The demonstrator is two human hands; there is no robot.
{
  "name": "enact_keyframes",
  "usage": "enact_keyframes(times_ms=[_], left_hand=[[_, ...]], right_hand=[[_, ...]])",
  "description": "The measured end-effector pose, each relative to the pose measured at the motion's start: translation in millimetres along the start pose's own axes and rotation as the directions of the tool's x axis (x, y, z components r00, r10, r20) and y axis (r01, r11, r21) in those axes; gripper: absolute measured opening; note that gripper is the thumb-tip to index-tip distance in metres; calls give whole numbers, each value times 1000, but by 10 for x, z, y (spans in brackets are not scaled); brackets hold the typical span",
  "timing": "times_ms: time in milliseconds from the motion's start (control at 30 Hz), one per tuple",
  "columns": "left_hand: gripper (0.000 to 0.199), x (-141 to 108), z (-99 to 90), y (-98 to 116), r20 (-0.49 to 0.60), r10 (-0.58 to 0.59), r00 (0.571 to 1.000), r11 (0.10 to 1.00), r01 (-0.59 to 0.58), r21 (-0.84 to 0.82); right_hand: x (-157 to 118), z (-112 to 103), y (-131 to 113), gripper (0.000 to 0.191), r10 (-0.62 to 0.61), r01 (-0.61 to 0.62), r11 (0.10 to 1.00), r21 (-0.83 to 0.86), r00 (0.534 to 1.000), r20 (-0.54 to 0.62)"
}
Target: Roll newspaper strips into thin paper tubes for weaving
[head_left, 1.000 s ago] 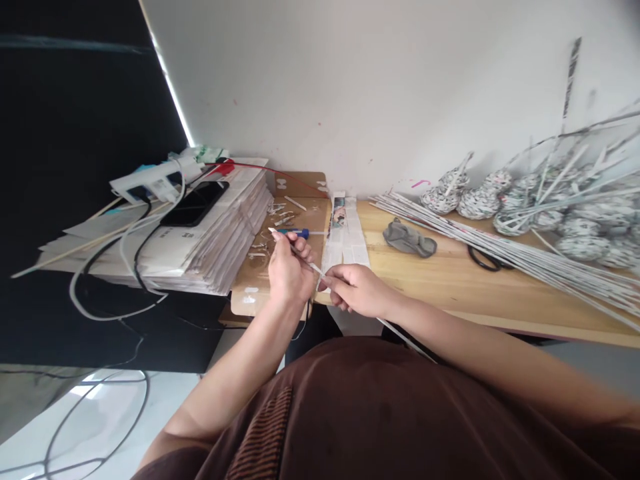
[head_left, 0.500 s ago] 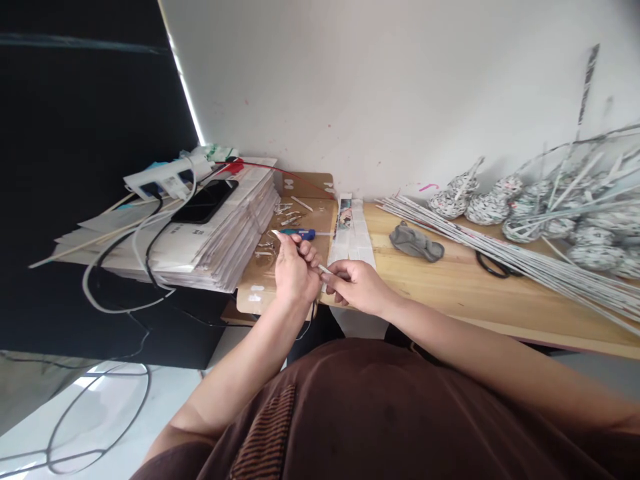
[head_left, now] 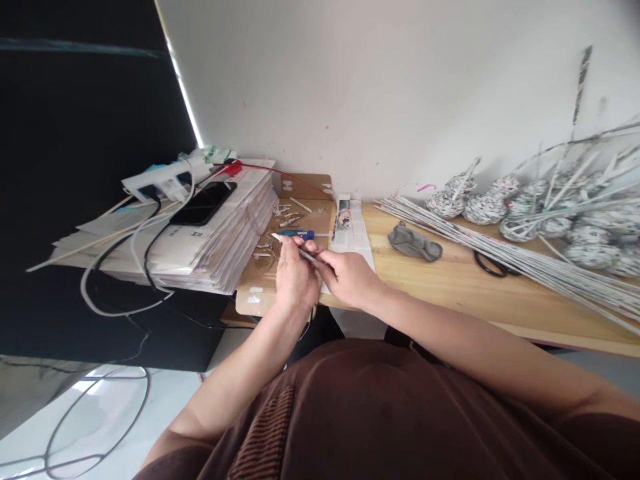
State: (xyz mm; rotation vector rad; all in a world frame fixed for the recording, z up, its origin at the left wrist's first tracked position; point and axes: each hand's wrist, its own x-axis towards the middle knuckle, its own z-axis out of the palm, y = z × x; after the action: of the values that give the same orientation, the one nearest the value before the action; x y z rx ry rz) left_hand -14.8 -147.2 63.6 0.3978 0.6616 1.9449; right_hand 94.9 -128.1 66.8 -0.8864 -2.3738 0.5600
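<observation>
My left hand point(head_left: 296, 277) is closed, palm up, around a thin rolled-paper stick point(head_left: 277, 237) whose white tip pokes out past the thumb. Pressed up against its fingers, my right hand point(head_left: 351, 279) pinches the same stick at the part running between the hands. Most of the stick's length is hidden in the fingers. Just beyond the left fingertips lies a blue and teal tool point(head_left: 306, 235) on a brown cardboard sheet point(head_left: 245, 301) strewn with paper scraps. Folded newspaper strips point(head_left: 357, 230) lie behind the right hand.
To the left, a tall paper stack point(head_left: 235, 260) carries a black phone point(head_left: 204, 203), a power strip point(head_left: 155, 183) and cables. On the wooden table point(head_left: 425, 287) lie a grey cloth point(head_left: 414, 241), a bundle of paper sticks point(head_left: 500, 247) and several woven paper pieces point(head_left: 450, 197).
My right hand has slid up and left along the stick, closer to the left fingers. The left fingers have drawn in around the stick.
</observation>
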Motion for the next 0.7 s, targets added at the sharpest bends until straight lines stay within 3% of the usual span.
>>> enact_keyframes(times_ms=[200,333,400,433,500,533,567,667,700], left_hand=[[35,40,-71,111,-1,-25,1000,999,25,-24],[35,99,-116,186,-44,-31,999,997,28,-68],[35,113,-117,196,-30,-50,998,994,47,-97],[35,116,-113,198,-17,-62,998,992,60,-110],[35,119,-104,206,3,-78,997,989,78,-122],[35,122,-102,213,4,-73,997,990,73,-121],[35,127,-103,222,-5,-60,998,991,59,-117],[36,150,-119,250,-48,-21,999,995,16,-99],[37,158,-127,255,-54,-20,998,995,14,-98]], right_hand=[[-144,-69,82,24,92,-107,985,136,990,111],[-376,-104,190,27,140,-155,976,156,985,101],[-433,-100,235,36,229,-315,874,370,938,259],[-446,-98,251,41,244,-425,764,486,887,392],[-457,-109,271,46,190,-590,533,607,782,594],[-464,-122,277,46,169,-612,488,622,766,620],[-476,-140,280,44,179,-590,513,624,784,594],[-542,-195,294,35,259,-418,734,535,901,349],[-568,-208,302,34,269,-402,758,514,910,316]])
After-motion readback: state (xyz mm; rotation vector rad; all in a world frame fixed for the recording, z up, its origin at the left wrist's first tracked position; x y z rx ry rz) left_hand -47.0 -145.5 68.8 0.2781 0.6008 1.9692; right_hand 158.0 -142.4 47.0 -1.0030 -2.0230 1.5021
